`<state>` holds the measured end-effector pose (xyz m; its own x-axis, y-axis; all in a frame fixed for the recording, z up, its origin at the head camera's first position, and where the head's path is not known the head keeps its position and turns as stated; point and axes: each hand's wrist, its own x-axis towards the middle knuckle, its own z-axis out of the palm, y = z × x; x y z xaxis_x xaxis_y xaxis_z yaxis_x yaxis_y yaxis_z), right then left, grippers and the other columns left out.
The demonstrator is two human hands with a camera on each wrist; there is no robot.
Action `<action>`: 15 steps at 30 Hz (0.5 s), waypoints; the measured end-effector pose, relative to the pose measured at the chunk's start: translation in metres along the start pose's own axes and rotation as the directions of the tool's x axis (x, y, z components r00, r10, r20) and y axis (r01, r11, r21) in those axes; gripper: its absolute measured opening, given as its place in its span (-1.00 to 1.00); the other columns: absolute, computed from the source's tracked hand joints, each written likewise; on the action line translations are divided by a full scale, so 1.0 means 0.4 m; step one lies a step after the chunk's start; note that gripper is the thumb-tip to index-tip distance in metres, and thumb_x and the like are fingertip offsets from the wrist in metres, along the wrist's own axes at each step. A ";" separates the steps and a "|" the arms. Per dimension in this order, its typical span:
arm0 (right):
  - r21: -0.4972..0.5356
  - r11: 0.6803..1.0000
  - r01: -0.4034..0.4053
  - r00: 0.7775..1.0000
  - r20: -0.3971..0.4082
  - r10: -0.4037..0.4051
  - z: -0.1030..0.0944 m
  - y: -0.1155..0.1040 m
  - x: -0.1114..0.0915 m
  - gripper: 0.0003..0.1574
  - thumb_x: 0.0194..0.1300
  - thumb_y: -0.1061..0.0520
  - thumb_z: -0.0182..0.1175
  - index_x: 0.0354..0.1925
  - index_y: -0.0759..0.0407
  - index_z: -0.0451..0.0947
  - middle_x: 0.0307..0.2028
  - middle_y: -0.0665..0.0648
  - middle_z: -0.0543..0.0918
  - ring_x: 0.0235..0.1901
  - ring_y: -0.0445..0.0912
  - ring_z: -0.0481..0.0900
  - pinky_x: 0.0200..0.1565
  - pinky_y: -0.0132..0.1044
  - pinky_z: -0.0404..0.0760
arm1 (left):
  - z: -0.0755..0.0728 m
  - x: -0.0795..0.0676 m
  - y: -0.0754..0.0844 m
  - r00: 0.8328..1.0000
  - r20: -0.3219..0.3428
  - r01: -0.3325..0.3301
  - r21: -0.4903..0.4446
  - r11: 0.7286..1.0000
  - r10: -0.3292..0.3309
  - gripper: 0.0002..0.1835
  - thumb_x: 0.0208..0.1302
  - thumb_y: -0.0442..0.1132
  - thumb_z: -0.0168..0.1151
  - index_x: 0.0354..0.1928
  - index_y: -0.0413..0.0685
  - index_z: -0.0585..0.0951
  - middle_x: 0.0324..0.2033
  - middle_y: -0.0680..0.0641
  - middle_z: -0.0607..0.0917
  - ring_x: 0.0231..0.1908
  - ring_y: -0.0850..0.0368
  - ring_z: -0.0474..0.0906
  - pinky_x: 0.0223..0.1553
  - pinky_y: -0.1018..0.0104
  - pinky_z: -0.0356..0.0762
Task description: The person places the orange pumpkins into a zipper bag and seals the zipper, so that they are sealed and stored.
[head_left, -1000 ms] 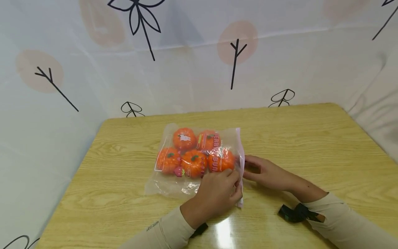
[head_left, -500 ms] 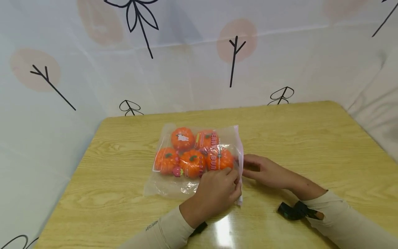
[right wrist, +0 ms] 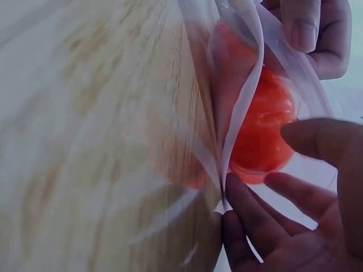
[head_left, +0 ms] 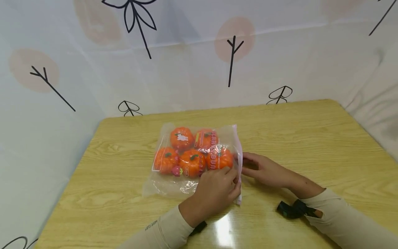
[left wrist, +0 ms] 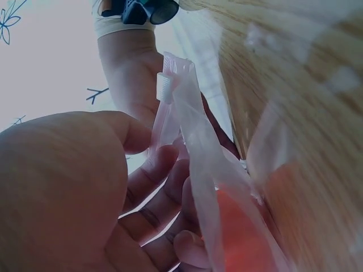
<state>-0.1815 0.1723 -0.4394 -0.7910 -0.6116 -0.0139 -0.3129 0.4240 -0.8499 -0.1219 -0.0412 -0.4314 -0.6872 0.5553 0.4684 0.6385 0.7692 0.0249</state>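
Note:
A clear printed zip bag lies flat on the table, holding several small orange pumpkins with green stems. Its pink zip edge faces right, and a white slider sits on that edge in the left wrist view. My left hand pinches the bag's near edge by the mouth, thumb against forefinger. At the mouth, my right hand has its fingers relaxed and its thumb apart from them. In the right wrist view, its fingertips touch the bag's lip beside a pumpkin; the mouth stands parted there.
The wood-grain table extends around the bag, with its back edge against a patterned cloth. Dark wrist devices hang at both sleeves; the left one is mostly hidden.
The whole head view has shifted slightly. Both hands stay at the bag's mouth, and the bag and pumpkins keep their arrangement.

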 end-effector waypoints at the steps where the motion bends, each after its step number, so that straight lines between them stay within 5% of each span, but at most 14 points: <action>1: 0.015 1.000 -0.001 1.000 -0.013 0.001 0.000 -0.001 0.000 -0.36 0.47 0.05 0.12 0.41 0.24 0.31 0.33 0.28 0.48 0.30 0.19 0.48 0.22 -0.28 0.49 | -0.001 0.000 0.000 1.000 0.008 0.001 -0.006 1.000 -0.001 -0.87 0.27 0.00 0.24 -0.40 0.20 0.59 -0.58 0.22 0.53 -0.66 0.32 0.44 -0.63 0.42 0.13; 8: 0.032 0.999 -0.027 0.984 -0.177 0.032 -0.005 -0.007 0.006 -0.62 0.48 0.16 0.10 0.21 0.18 0.52 0.15 0.21 0.63 0.11 0.08 0.64 0.10 -0.33 0.56 | -0.009 0.001 -0.001 0.999 0.048 0.005 -0.020 1.000 -0.004 -0.90 0.26 -0.01 0.26 -0.32 0.20 0.60 -0.52 0.23 0.57 -0.63 0.34 0.46 -0.58 0.43 0.20; 15: 0.051 0.998 -0.030 0.996 -0.078 0.034 0.000 -0.013 0.003 -0.44 0.47 0.13 0.11 0.36 0.23 0.37 0.28 0.31 0.52 0.20 0.22 0.56 0.17 0.03 0.56 | -0.011 0.000 -0.003 0.998 0.065 -0.004 -0.014 1.000 0.005 -0.82 0.26 0.01 0.24 -0.17 0.18 0.66 -0.49 0.23 0.60 -0.60 0.32 0.50 -0.52 0.36 0.24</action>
<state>-0.1808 0.1695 -0.4349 -0.8398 -0.5429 -0.0019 -0.2614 0.4074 -0.8751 -0.1212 -0.0433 -0.4275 -0.7051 0.5785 0.4100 0.6460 0.7625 0.0350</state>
